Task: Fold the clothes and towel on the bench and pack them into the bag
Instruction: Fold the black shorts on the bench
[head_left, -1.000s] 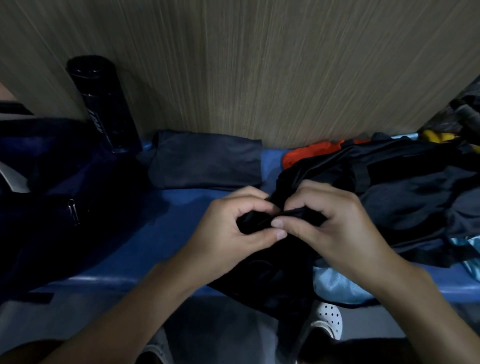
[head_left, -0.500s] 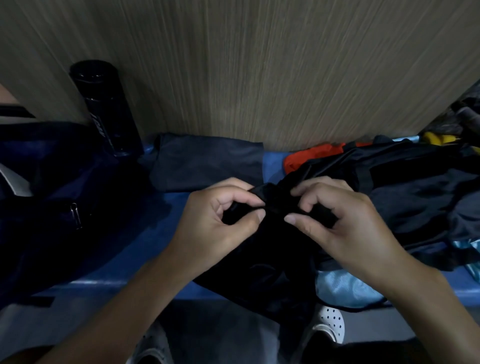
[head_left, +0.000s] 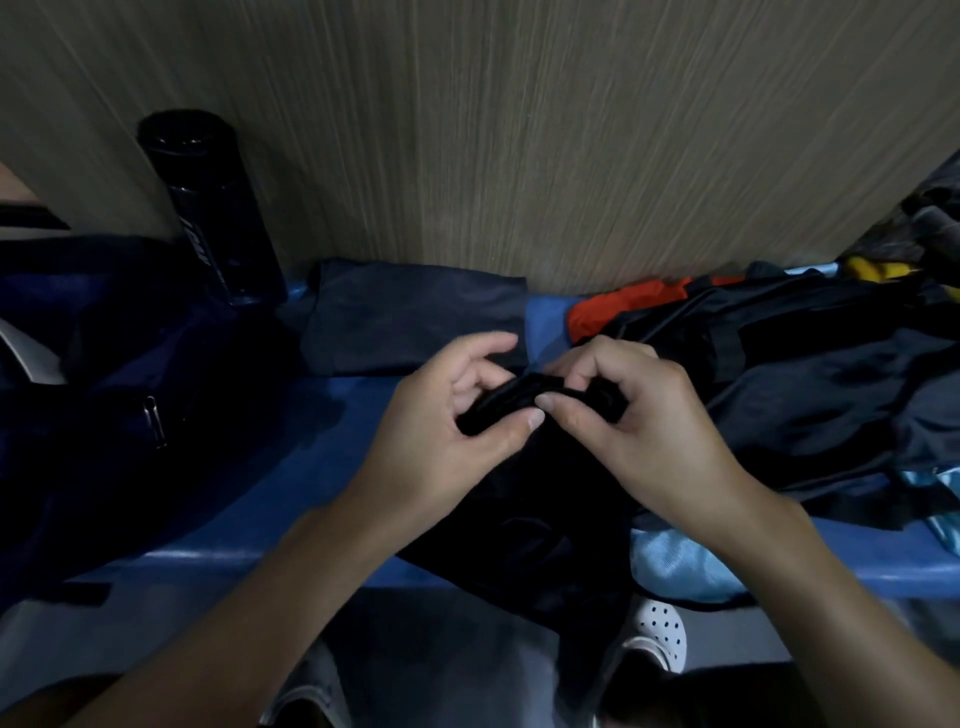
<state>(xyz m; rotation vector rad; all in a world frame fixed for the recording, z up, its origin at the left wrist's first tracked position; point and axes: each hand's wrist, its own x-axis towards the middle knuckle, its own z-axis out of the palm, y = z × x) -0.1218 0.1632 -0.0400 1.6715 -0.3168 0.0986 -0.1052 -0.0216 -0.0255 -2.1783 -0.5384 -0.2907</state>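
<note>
A black garment (head_left: 540, 514) hangs over the front edge of the blue bench (head_left: 291, 467). My left hand (head_left: 441, 441) and my right hand (head_left: 639, 431) both pinch its bunched top edge, thumbs nearly touching at the middle. A folded dark grey garment (head_left: 410, 317) lies flat against the wall behind my hands. At the left sits a dark navy bag (head_left: 104, 384) with a metal clip. A heap of dark clothes (head_left: 810, 374) covers the bench at the right, with an orange piece (head_left: 618, 306) and a light blue cloth (head_left: 675, 566) showing.
A black bottle (head_left: 213, 213) stands upright against the wood-grain wall (head_left: 519, 130) beside the bag. A yellow item (head_left: 878, 270) lies at the far right. Below the bench edge I see white perforated shoes (head_left: 660, 629) on the floor.
My hands have drawn closer together again on the garment's edge and lifted a little. The left fingers have loosened and spread above the bunched cloth.
</note>
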